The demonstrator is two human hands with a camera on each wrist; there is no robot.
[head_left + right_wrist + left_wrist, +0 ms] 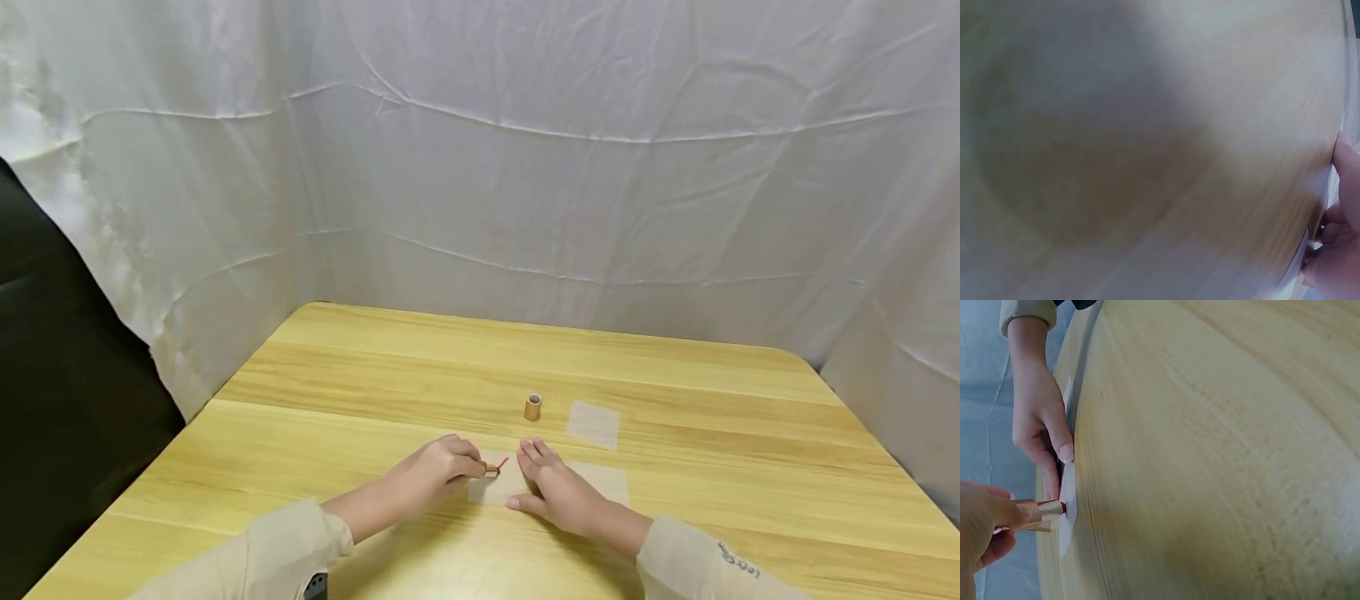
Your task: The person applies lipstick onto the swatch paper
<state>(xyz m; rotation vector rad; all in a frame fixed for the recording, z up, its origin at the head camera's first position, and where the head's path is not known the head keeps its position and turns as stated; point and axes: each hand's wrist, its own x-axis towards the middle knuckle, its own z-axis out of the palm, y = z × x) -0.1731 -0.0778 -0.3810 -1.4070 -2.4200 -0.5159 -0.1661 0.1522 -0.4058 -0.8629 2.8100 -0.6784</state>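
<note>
My left hand (448,468) grips a lipstick (1047,511) with a gold-coloured case. Its red tip touches a small white sheet of paper (486,492) on the table. A short red stroke (503,463) runs up the paper from the tip. My right hand (558,492) rests on the right part of that sheet, fingers fairly straight and thumb out to the side. The left wrist view shows the right hand (1040,415) just beyond the lipstick. In the right wrist view, only part of the right hand (1344,231) appears at the edge.
An orange-gold lipstick cap (532,407) stands upright, hollow end up, beyond the hands. One white sheet (594,425) lies to its right, and another sheet (606,481) is partly behind my right hand. White cloth (480,167) hangs around the wooden table (360,358).
</note>
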